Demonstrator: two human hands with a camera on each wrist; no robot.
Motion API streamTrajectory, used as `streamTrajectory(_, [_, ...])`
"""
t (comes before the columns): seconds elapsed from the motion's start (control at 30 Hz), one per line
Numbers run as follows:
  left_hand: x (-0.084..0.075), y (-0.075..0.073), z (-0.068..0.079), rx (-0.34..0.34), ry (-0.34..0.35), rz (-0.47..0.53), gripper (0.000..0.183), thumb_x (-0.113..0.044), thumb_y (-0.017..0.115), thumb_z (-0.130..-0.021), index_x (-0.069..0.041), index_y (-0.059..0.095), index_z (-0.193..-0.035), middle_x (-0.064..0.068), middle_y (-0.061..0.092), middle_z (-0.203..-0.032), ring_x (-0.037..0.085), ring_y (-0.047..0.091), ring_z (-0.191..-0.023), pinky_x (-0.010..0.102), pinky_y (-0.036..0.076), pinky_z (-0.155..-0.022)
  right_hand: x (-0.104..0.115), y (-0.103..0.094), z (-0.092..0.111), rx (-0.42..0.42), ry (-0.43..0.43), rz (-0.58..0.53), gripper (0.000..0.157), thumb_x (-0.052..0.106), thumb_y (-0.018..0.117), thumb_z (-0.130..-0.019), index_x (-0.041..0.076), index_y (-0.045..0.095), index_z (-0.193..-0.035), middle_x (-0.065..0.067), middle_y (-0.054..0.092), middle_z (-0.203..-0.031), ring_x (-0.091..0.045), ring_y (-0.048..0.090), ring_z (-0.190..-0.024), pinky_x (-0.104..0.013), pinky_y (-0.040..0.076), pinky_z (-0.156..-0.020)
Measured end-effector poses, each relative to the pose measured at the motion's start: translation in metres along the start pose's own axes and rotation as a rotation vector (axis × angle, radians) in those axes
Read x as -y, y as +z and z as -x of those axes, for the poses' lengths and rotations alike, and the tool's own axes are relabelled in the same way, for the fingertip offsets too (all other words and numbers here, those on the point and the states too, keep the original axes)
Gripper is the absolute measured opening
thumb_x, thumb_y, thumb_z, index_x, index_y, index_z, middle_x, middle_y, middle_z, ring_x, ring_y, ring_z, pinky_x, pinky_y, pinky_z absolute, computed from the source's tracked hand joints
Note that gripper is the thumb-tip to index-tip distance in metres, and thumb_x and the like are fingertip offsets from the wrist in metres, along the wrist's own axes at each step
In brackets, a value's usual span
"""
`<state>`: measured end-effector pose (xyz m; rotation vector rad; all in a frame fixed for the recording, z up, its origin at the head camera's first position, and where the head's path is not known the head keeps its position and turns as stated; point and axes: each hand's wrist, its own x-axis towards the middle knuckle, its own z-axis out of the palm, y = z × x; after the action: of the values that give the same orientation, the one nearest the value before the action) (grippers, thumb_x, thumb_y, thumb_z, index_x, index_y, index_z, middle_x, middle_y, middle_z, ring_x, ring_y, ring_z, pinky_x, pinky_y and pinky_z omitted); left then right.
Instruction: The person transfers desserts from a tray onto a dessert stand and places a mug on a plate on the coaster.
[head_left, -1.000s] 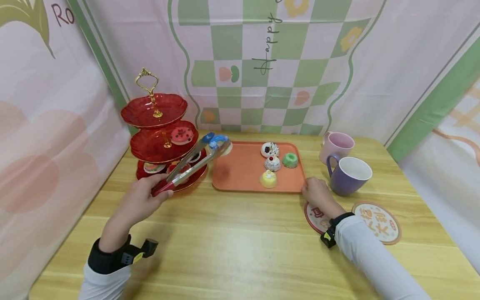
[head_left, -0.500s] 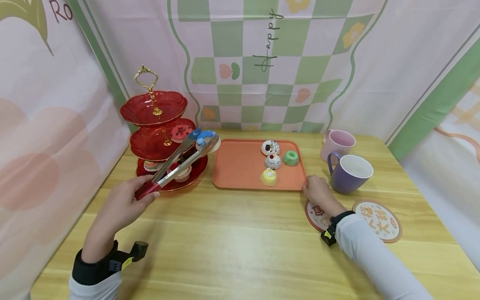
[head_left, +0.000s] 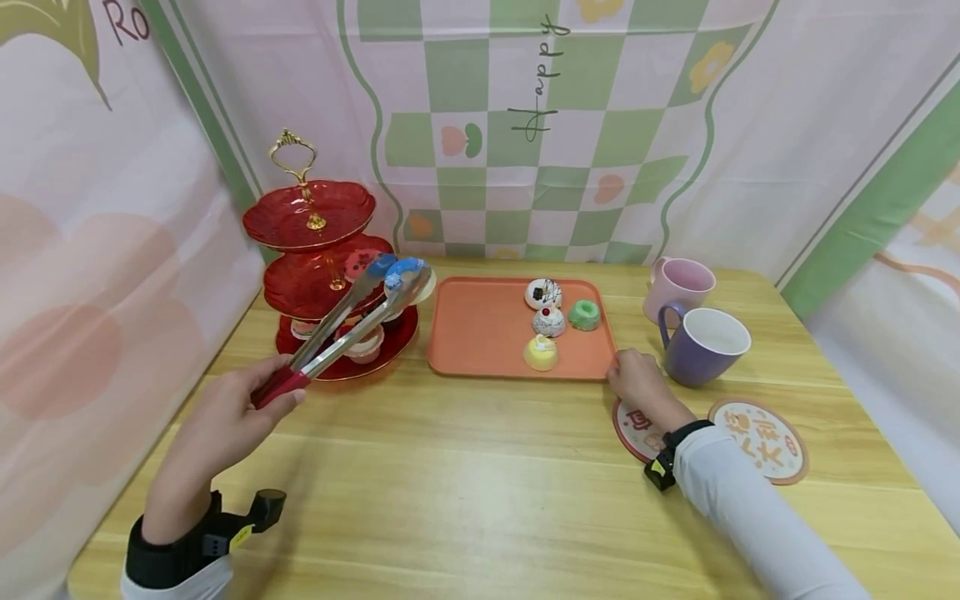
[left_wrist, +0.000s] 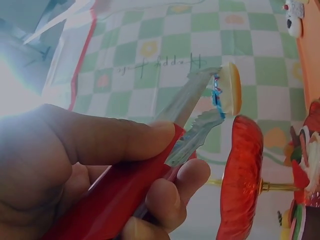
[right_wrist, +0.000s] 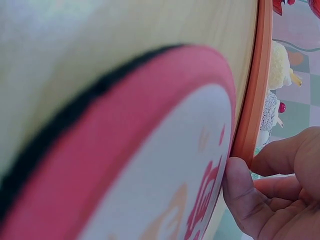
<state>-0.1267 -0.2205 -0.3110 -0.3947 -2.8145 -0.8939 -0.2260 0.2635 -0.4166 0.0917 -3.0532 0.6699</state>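
My left hand [head_left: 225, 417] grips metal tongs [head_left: 348, 337] by their red handles. Held at the tongs' tips is a blue-iced doughnut [head_left: 406, 272] with a pale base; in the left wrist view the doughnut [left_wrist: 231, 90] stands on edge between the jagged ends. It overlaps the right side of a red three-tier cake stand [head_left: 337, 208] in the head view. My right hand [head_left: 641, 383] pinches the near right corner of an orange tray [head_left: 480, 333]. In the right wrist view the thumb [right_wrist: 240, 185] lies against the tray's rim.
On the tray are a white doughnut [head_left: 543, 294], a cherry-topped cake [head_left: 548, 322], a green ring cake [head_left: 584, 315] and a yellow cake [head_left: 540, 353]. A pink mug [head_left: 678, 283], purple mug [head_left: 701, 350] and two coasters [head_left: 757, 442] stand at right. Lower stand tiers bear several sweets, including a cupcake [head_left: 365, 346].
My left hand has drawn back left and toward me, bringing the tongs and doughnut from over the tray's left edge to beside the stand. The right hand has stayed at the tray's corner.
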Motion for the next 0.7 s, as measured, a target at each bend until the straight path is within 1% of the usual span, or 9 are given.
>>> streamTrajectory(0.13, [0.005, -0.005, 0.004, -0.058, 0.015, 0.009, 0.041, -0.011, 0.070, -0.084, 0.007, 0.057, -0.119, 0.013, 0.064, -0.086, 0.019, 0.051, -0.063, 0.028, 0.039, -0.049, -0.001, 0.001, 0.000, -0.010, -0.010, 0.004, 0.024, 0.001, 0.048, -0.084, 0.007, 0.042, -0.061, -0.004, 0.039, -0.057, -0.021, 0.043, -0.051, -0.030, 0.032, -0.047])
streamTrajectory(0.27, [0.012, -0.012, 0.010, -0.119, 0.023, -0.004, 0.040, -0.009, 0.071, -0.082, 0.006, 0.059, -0.117, 0.011, 0.064, -0.083, 0.014, 0.050, -0.060, 0.027, 0.039, -0.049, -0.003, 0.002, 0.000, -0.006, -0.009, 0.006, 0.024, 0.003, 0.049, -0.085, 0.007, 0.042, -0.062, -0.005, 0.040, -0.058, -0.021, 0.044, -0.052, -0.030, 0.032, -0.048])
streamTrajectory(0.3, [0.014, -0.014, 0.012, -0.129, 0.019, -0.012, 0.040, -0.010, 0.072, -0.082, 0.005, 0.059, -0.116, 0.010, 0.063, -0.082, 0.013, 0.049, -0.059, 0.026, 0.039, -0.048, -0.003, 0.002, 0.000, -0.005, -0.013, 0.005, 0.024, 0.002, 0.049, -0.085, 0.006, 0.043, -0.062, -0.005, 0.040, -0.058, -0.021, 0.044, -0.053, -0.030, 0.032, -0.048])
streamTrajectory(0.37, [0.018, -0.020, 0.016, -0.132, -0.012, -0.042, 0.040, -0.014, 0.071, -0.083, 0.005, 0.059, -0.115, 0.011, 0.062, -0.082, 0.014, 0.048, -0.059, 0.026, 0.038, -0.048, -0.004, 0.003, 0.000, -0.006, -0.010, 0.003, 0.024, 0.003, 0.050, -0.085, 0.007, 0.043, -0.062, -0.004, 0.040, -0.058, -0.021, 0.044, -0.053, -0.030, 0.032, -0.048])
streamTrajectory(0.43, [0.022, -0.025, 0.020, -0.117, -0.049, -0.066, 0.042, -0.017, 0.070, -0.084, 0.006, 0.057, -0.117, 0.013, 0.061, -0.084, 0.016, 0.048, -0.061, 0.026, 0.038, -0.049, -0.004, 0.003, -0.001, -0.007, -0.010, 0.001, 0.024, 0.003, 0.050, -0.085, 0.007, 0.043, -0.062, -0.004, 0.040, -0.058, -0.021, 0.044, -0.053, -0.030, 0.032, -0.048])
streamTrajectory(0.53, [0.028, -0.031, 0.026, -0.074, -0.119, -0.087, 0.045, -0.021, 0.067, -0.087, 0.008, 0.054, -0.120, 0.016, 0.061, -0.088, 0.019, 0.049, -0.063, 0.027, 0.039, -0.049, -0.004, 0.003, -0.001, -0.008, -0.010, -0.002, 0.025, 0.003, 0.050, -0.085, 0.007, 0.043, -0.061, -0.004, 0.040, -0.057, -0.021, 0.044, -0.053, -0.030, 0.032, -0.048])
streamTrajectory(0.7, [0.038, -0.035, 0.032, -0.022, -0.207, -0.112, 0.051, -0.025, 0.063, -0.090, 0.010, 0.050, -0.125, 0.022, 0.060, -0.094, 0.022, 0.051, -0.067, 0.028, 0.040, -0.050, -0.005, 0.002, -0.001, -0.015, -0.017, 0.004, 0.026, 0.003, 0.050, -0.085, 0.007, 0.043, -0.061, -0.004, 0.040, -0.057, -0.021, 0.044, -0.052, -0.030, 0.032, -0.048])
